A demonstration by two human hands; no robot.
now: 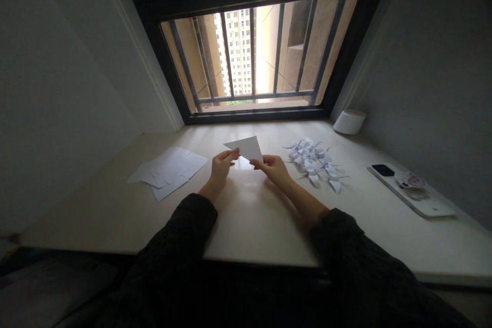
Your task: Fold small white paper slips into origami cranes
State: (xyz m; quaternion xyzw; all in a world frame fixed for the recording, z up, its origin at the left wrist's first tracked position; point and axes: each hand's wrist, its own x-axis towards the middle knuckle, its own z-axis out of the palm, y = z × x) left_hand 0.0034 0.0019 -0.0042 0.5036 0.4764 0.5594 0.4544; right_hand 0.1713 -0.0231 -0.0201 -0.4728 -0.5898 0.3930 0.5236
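You hold a white paper triangle up in the middle of the frame, just over the white tabletop. Your left hand pinches its bottom edge, toward the left tip, with the thumb and a finger. Your right hand pinches the lower right corner, with the thumb on the near side and the fingers tucked behind. I cannot tell how your other fingers sit, because they are curled out of sight.

The triangle looks like a sheet folded over from corner to corner, so I would say this piece is only just begun. It has no wings or points like the finished ones, and most of its folds look left to do.

To the right of the middle is a heap of folded paper cranes, or so they seem. Those look all done. They are too tangled for me to count.

Left of the middle lie flat paper sheets, with smaller slips of paper on their left side. These look not yet folded, so there may be plenty left to make.

Far right, a phone lies on the tabletop with a round grip on its back, well apart from your hands.
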